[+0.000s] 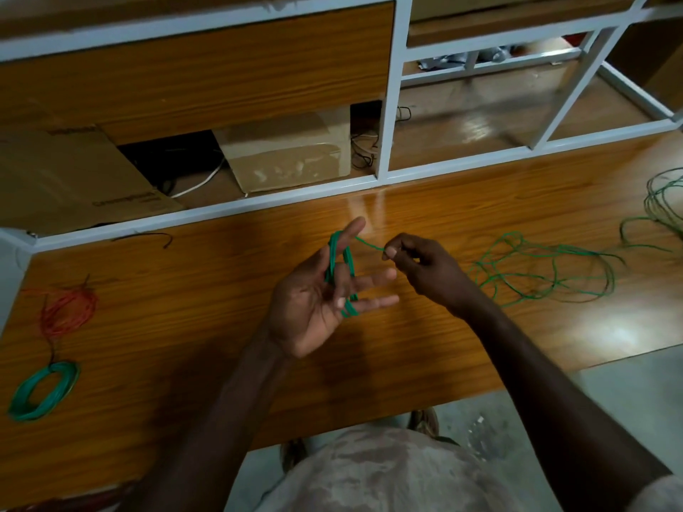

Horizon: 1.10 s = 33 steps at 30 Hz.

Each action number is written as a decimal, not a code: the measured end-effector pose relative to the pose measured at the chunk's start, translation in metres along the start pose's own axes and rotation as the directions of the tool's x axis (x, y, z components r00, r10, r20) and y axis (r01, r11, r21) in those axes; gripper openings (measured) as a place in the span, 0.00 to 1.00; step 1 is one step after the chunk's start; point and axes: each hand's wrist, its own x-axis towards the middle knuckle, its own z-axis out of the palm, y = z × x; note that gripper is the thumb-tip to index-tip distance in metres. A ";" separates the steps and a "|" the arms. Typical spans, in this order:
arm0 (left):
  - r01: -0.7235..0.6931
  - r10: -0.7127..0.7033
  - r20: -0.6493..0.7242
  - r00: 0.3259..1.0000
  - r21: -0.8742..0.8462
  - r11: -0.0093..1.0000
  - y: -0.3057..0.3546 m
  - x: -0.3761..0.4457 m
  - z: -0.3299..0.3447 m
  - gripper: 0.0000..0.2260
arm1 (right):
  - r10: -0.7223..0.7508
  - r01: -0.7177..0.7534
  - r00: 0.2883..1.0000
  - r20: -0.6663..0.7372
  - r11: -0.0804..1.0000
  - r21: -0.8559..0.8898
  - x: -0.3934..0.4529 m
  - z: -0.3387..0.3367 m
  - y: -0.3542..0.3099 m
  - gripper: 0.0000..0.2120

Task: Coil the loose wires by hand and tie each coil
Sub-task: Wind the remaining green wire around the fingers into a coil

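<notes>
My left hand (314,297) is palm up over the middle of the wooden table, its fingers spread, with several turns of green wire (340,271) wound around them. My right hand (421,264) pinches the same wire just right of the left fingertips. From there the wire trails to a loose green tangle (547,271) lying on the table to the right. A finished green coil (40,389) rests at the far left, with a red coil (68,308) behind it.
More loose green wire (661,205) lies at the right edge. The wooden table (184,290) ends at a white frame rail (221,212); behind it stand cardboard boxes (292,149) and cables. A short dark wire piece (151,236) lies near the rail.
</notes>
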 end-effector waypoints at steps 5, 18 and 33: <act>-0.113 0.107 -0.119 0.987 -0.041 0.993 0.014 0.013 -0.007 0.24 | -0.017 0.020 0.993 0.116 1.000 -0.021 -0.016 0.015 0.006 0.09; -0.246 0.450 -0.350 0.822 0.495 0.833 0.031 0.046 -0.027 0.19 | -0.061 0.114 0.891 0.449 0.989 -0.090 -0.046 0.029 -0.020 0.17; 0.293 -0.320 0.013 0.947 0.371 0.881 -0.018 -0.001 0.002 0.21 | -0.184 0.178 0.983 -0.018 0.968 -0.179 -0.007 -0.043 -0.021 0.07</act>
